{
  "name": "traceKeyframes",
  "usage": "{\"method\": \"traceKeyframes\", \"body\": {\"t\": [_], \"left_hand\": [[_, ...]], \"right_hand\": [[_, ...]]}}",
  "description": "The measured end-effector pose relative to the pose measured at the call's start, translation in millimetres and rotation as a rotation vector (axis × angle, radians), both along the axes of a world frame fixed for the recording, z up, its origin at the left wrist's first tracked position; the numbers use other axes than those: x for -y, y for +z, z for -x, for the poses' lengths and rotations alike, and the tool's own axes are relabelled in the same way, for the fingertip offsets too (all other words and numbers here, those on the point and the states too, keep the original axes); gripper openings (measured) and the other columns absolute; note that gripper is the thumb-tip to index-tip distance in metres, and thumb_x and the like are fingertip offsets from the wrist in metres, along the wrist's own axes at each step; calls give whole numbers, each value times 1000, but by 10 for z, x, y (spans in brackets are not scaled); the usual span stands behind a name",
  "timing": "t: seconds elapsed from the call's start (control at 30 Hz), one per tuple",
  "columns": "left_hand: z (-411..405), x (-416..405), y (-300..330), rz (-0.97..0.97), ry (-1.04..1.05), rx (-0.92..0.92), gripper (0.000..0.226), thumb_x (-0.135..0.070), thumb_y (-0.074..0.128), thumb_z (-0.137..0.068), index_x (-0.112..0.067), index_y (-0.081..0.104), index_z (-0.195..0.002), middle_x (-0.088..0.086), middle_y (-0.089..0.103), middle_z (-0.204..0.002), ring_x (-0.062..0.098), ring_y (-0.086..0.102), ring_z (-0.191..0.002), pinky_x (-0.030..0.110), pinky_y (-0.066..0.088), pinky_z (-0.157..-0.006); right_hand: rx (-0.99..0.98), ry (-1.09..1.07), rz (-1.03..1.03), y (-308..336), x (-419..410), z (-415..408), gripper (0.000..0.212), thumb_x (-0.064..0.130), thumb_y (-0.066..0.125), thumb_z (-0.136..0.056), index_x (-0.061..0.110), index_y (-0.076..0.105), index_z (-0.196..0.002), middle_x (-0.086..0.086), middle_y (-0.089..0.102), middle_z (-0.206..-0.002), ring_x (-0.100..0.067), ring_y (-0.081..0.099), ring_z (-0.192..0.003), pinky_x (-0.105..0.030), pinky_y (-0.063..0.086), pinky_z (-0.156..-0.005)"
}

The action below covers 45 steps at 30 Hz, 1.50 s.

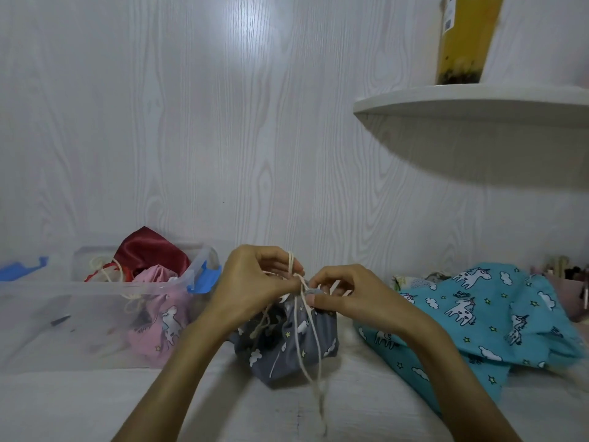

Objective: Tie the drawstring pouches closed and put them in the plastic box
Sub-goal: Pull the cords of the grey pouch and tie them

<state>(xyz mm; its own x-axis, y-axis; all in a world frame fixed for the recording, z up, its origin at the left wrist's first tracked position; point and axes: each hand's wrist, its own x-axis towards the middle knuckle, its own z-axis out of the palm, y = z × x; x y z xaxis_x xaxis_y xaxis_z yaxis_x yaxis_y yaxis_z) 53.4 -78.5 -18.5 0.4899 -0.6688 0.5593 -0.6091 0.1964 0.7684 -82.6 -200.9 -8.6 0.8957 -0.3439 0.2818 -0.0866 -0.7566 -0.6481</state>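
A grey drawstring pouch (pixel 283 349) with white clouds and stars sits on the white table in front of me. Its cream cord (pixel 307 352) hangs down over the front. My left hand (pixel 255 282) pinches the cord at the gathered mouth, with a strand rising over its fingers. My right hand (pixel 347 293) pinches the cord from the other side, thumb pressed on the neck. The clear plastic box (pixel 95 314) stands at the left and holds a pink pouch (pixel 159 317) and a dark red satin pouch (pixel 149 250).
A teal unicorn-print pouch (pixel 478 317) lies on the table to the right. A white corner shelf (pixel 478 100) juts out above it, carrying a yellow drink cup (pixel 465 39). The box has blue latches (pixel 204 279). The wood-grain wall stands close behind.
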Motion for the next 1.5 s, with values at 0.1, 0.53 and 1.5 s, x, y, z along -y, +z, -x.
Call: {"method": "traceKeyframes", "body": {"t": [0.1, 0.53, 1.5], "left_hand": [[-5, 8, -47, 54, 47, 36, 17, -8, 78, -72, -24, 75, -79, -6, 75, -76, 7, 71, -73, 25, 59, -72], [22, 59, -140, 101, 124, 63, 15, -44, 81, -64, -31, 75, -70, -7, 73, -67, 11, 70, -61, 43, 59, -63], [-94, 70, -83, -46, -238, -172, 11, -11, 58, -91, -6, 66, -85, 3, 76, -79, 7, 70, -75, 13, 50, -69]], "right_hand": [[-21, 17, 2, 15, -3, 2, 19, 39, 60, -88, 26, 70, -97, 4, 68, -90, -4, 60, -69, -13, 45, -64], [21, 24, -615, -158, 91, -113, 20, 25, 59, -90, 15, 74, -100, 1, 67, -87, -8, 53, -73, -22, 41, -70], [316, -775, 207, -284, 570, 177, 29, 43, 59, -88, 16, 63, -96, 9, 61, -82, -7, 56, -66, -19, 37, -53]]}}
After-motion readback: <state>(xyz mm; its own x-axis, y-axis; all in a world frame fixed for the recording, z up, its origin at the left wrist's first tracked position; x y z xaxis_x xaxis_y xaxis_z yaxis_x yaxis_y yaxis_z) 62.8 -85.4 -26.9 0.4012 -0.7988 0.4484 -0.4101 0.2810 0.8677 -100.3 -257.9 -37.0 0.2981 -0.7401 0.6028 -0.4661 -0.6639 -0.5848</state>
